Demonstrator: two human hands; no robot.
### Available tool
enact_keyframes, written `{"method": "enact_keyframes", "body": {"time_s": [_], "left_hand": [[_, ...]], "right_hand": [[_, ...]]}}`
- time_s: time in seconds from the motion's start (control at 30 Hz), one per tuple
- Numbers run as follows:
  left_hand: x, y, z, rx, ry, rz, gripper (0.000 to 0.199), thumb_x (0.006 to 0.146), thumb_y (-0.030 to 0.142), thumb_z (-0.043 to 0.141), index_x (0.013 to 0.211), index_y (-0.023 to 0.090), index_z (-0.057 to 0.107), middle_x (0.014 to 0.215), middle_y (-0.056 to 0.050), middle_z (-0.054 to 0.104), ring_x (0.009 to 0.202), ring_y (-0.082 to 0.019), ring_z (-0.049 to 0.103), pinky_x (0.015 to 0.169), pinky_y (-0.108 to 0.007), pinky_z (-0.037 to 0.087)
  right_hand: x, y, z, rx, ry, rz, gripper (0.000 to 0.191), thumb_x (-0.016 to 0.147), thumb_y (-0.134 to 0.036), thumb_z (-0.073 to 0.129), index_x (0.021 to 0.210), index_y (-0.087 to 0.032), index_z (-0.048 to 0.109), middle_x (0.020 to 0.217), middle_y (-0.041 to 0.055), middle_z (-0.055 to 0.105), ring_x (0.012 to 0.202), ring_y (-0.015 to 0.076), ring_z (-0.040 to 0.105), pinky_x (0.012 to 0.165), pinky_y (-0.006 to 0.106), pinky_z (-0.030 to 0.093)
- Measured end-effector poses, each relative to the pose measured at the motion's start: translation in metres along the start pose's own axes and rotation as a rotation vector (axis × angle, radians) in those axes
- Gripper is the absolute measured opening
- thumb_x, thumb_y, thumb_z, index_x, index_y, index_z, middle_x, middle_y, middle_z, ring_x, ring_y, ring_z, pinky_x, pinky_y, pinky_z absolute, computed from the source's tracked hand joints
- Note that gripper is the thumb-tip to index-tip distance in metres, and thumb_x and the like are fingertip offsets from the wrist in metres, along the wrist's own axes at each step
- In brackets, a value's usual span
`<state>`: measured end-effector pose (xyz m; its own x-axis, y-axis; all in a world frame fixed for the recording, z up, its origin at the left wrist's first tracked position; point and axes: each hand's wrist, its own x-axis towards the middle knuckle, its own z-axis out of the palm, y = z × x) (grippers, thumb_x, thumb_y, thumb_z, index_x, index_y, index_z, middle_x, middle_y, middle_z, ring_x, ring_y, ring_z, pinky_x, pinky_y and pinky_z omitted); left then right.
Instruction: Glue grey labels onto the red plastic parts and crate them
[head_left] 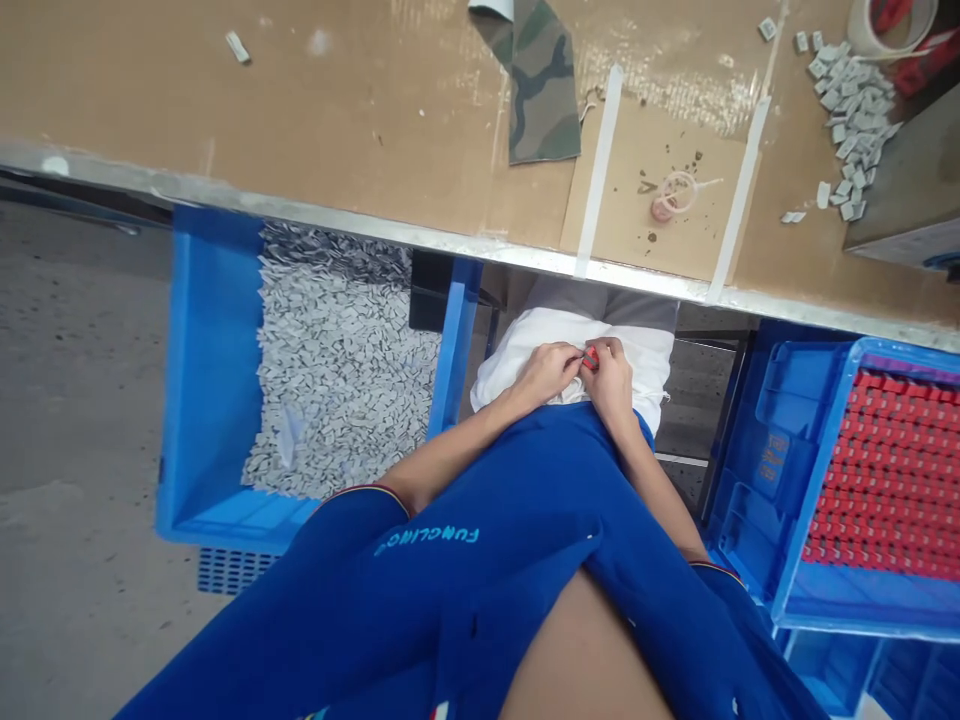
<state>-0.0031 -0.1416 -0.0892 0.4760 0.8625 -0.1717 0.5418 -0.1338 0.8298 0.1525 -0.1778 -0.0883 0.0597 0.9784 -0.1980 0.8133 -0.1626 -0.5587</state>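
Over my lap, my right hand [611,382] is closed around a small red part [591,358] with a darker spot on it. My left hand [551,372] is pinched beside it, its fingertips at the part's left side. Something thin and dark shows at those fingertips, too small to name. Both hands are close together, above white cloth [502,355] on my legs, just in front of the table edge.
A blue crate [214,400] of small grey pieces [345,370] stands at left. Another blue crate [799,460] at right holds rows of red parts [892,475]. On the cardboard-covered table [375,130] are camouflage cloth [546,95], a pink ring-shaped item [679,192], grey pieces [851,115] and a tape roll [862,35].
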Motion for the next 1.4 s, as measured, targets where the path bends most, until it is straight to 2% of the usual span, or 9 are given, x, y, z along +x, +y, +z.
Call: {"method": "enact_keyframes", "body": {"time_s": [0.07,0.2,0.4,0.67,0.87,1.03,1.2,1.4], "left_hand": [[0.01,0.0,-0.001,0.007,0.011,-0.02,0.022,0.091,0.011,0.058,0.097,0.017,0.079,0.103,-0.011,0.081,0.095,-0.022,0.075,0.091,-0.033,0.058],[0.036,-0.002,-0.004,0.019,0.027,-0.06,0.02,0.089,0.013,0.058,0.087,0.017,0.078,0.093,-0.01,0.079,0.088,-0.022,0.073,0.087,-0.033,0.056],[0.065,-0.007,0.0,-0.036,0.022,-0.126,0.018,0.084,0.014,0.061,0.086,0.016,0.079,0.084,-0.008,0.079,0.077,-0.02,0.07,0.074,-0.029,0.052],[0.065,-0.006,0.002,-0.159,-0.013,-0.194,0.018,0.083,0.015,0.062,0.085,0.014,0.08,0.079,-0.005,0.08,0.074,-0.018,0.072,0.068,-0.024,0.05],[0.065,-0.004,0.0,-0.154,-0.031,-0.203,0.019,0.084,0.014,0.062,0.087,0.016,0.08,0.085,-0.006,0.081,0.076,-0.019,0.072,0.073,-0.027,0.053],[0.07,-0.005,-0.006,-0.161,-0.106,-0.182,0.021,0.085,0.013,0.062,0.093,0.018,0.081,0.091,-0.006,0.083,0.084,-0.022,0.075,0.079,-0.029,0.054],[0.076,-0.004,-0.013,-0.19,-0.163,-0.187,0.018,0.084,0.012,0.062,0.08,0.019,0.078,0.086,-0.007,0.082,0.087,-0.025,0.075,0.083,-0.033,0.053],[0.082,-0.013,-0.021,-0.362,-0.262,-0.206,0.013,0.084,0.017,0.063,0.074,0.018,0.071,0.081,-0.003,0.079,0.082,-0.02,0.074,0.075,-0.028,0.054]], "right_hand": [[0.01,0.002,0.001,0.028,0.013,-0.018,0.041,0.086,-0.018,0.056,0.125,-0.018,0.07,0.126,0.0158,0.069,0.1,0.0297,0.07,0.089,0.042,0.058],[0.035,0.009,0.004,0.15,0.048,-0.03,0.04,0.084,-0.017,0.053,0.122,-0.019,0.069,0.118,0.0135,0.072,0.103,0.0285,0.068,0.091,0.04,0.057],[0.053,0.03,0.01,0.154,0.075,0.042,0.026,0.082,-0.025,0.058,0.105,-0.018,0.067,0.095,0.0122,0.068,0.089,0.0295,0.062,0.082,0.043,0.055],[0.049,0.036,0.009,0.192,0.039,0.048,0.027,0.081,-0.024,0.06,0.106,-0.021,0.067,0.101,0.0101,0.069,0.094,0.0267,0.063,0.085,0.039,0.054],[0.052,0.04,0.011,0.19,0.015,0.084,0.028,0.08,-0.027,0.061,0.106,-0.019,0.067,0.102,0.012,0.07,0.095,0.0285,0.064,0.087,0.043,0.055],[0.054,0.042,0.012,0.175,-0.012,0.114,0.028,0.081,-0.03,0.061,0.106,-0.018,0.067,0.098,0.013,0.069,0.091,0.0305,0.063,0.085,0.047,0.056],[0.055,0.04,0.011,0.178,-0.05,0.099,0.029,0.082,-0.029,0.058,0.107,-0.019,0.068,0.099,0.0124,0.07,0.093,0.0307,0.063,0.085,0.045,0.054],[0.057,0.038,0.011,0.204,-0.079,0.067,0.025,0.085,-0.031,0.059,0.106,-0.02,0.068,0.101,0.0128,0.071,0.096,0.0311,0.063,0.087,0.045,0.054]]}}
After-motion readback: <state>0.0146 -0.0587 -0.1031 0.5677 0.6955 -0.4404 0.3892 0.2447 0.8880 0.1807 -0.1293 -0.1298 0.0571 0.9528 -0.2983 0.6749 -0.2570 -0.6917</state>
